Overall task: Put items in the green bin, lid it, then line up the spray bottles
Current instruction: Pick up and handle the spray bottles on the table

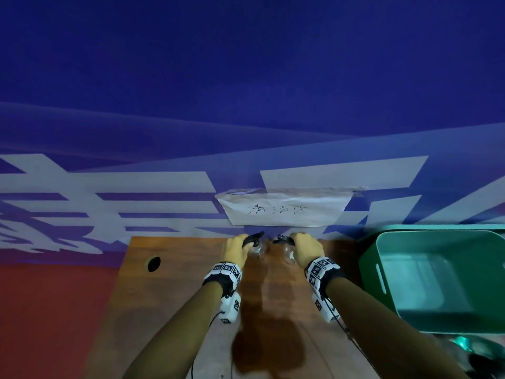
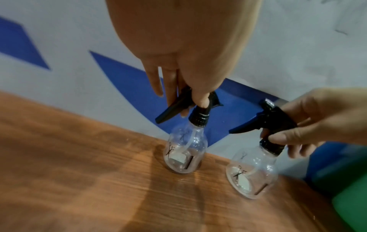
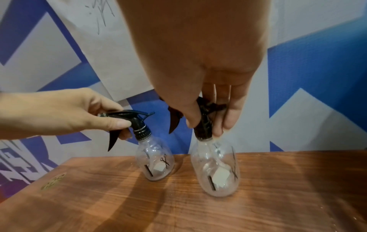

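Note:
Two clear spray bottles with black trigger heads stand side by side near the far edge of the wooden table [image 1: 191, 291], close to the wall. My left hand [image 1: 237, 248] pinches the black neck of the left bottle [image 2: 185, 153] [image 3: 155, 163]. My right hand [image 1: 306, 250] grips the neck of the right bottle [image 3: 215, 169] [image 2: 252, 174] the same way. Both bottles sit upright on the wood, a small gap between them. The green bin [image 1: 437, 280] stands at the right of the table, and its top appears pale and closed.
A blue and white printed wall [image 1: 246, 105] rises right behind the table, with a taped paper note [image 1: 281, 209] above the bottles. A round cable hole [image 1: 153, 263] lies at the table's far left. Dark items [image 1: 470, 348] lie at the lower right below the bin.

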Demonstrator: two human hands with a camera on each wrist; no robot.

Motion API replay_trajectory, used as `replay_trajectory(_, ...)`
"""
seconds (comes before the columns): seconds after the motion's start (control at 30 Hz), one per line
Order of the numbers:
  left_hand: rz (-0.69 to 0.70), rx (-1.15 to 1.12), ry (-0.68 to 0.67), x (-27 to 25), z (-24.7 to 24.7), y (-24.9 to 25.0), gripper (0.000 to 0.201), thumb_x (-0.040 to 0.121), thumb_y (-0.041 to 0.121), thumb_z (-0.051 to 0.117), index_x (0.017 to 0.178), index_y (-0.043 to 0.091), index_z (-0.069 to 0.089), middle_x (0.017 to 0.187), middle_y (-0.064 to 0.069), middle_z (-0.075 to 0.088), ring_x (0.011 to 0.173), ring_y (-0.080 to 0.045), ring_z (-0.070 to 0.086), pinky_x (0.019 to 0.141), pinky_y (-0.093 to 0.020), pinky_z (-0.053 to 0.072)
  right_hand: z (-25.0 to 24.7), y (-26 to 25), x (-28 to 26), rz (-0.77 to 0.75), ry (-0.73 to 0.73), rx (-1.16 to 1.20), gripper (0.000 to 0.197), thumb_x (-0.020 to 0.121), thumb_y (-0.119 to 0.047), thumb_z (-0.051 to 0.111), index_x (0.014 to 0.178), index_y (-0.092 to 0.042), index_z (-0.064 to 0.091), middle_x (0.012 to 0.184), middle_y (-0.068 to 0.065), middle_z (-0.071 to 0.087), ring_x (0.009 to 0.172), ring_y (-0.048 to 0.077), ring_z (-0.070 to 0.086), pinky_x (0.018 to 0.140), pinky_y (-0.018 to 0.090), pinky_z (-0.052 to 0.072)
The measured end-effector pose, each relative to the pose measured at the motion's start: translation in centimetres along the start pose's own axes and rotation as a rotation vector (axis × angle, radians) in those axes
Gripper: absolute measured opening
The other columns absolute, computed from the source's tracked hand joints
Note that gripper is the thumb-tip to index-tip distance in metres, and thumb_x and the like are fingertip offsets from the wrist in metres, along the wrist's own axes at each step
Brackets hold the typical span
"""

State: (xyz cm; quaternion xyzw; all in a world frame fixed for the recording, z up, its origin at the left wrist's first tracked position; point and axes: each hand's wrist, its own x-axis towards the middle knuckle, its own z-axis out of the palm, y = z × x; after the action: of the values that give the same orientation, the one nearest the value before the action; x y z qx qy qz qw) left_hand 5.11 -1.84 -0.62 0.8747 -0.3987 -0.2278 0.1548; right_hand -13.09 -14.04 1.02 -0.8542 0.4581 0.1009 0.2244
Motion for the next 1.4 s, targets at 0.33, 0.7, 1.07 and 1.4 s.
replay_trajectory(0.33, 0.079, 0.225, -0.120, -5.8, 1.6, 0.9, 0.011, 0.097, 0.027, 0.061, 0.100, 0.020, 0.068, 0.084, -0.007, 0.067, 0.081, -0.032, 0.067, 0.065, -0.035, 0.052, 0.8, 2.7, -5.3, 0.026, -0.079, -0.093, 0.022, 0.089, -0.022, 0.063, 0.110, -0.016, 0.063, 0.109, 0.009, 0.066, 0.100, 0.032, 0.066, 0.084, 0.040, 0.055)
replay_trajectory(0.7, 0.109, 0.267, -0.275, -14.7, 4.9, 1.5, 0.011, 0.095, 0.021, 0.062, 0.101, 0.015, 0.068, 0.084, -0.004, 0.066, 0.067, -0.022, 0.064, 0.054, -0.031, 0.047, 3.4, 5.4, -13.9, 0.059, -0.129, -0.035, 0.021, 0.083, -0.027, 0.070, 0.101, -0.017, 0.068, 0.095, 0.008, 0.068, 0.088, 0.032, 0.068, 0.074, 0.039, 0.058)
replay_trajectory(1.07, 0.061, 0.265, -0.241, -17.8, 6.6, 1.9, 0.026, 0.096, 0.031, 0.060, 0.116, 0.016, 0.060, 0.093, -0.004, 0.065, 0.080, -0.023, 0.068, 0.072, -0.040, 0.061, 4.7, 6.1, -17.4, 0.085, -0.135, -0.020, 0.021, 0.086, -0.023, 0.071, 0.104, -0.015, 0.064, 0.098, 0.007, 0.067, 0.089, 0.028, 0.068, 0.079, 0.040, 0.058)
replay_trajectory(1.4, 0.411, 0.125, 0.030, -20.2, 4.9, 6.2, 0.060, 0.092, 0.046, 0.056, 0.143, 0.022, 0.034, 0.148, 0.001, 0.040, 0.134, -0.018, 0.042, 0.115, -0.042, 0.038, 4.8, 6.7, -16.9, 0.027, -0.139, -0.041, 0.019, 0.086, -0.021, 0.068, 0.104, -0.015, 0.065, 0.098, 0.006, 0.069, 0.091, 0.026, 0.068, 0.081, 0.039, 0.057)
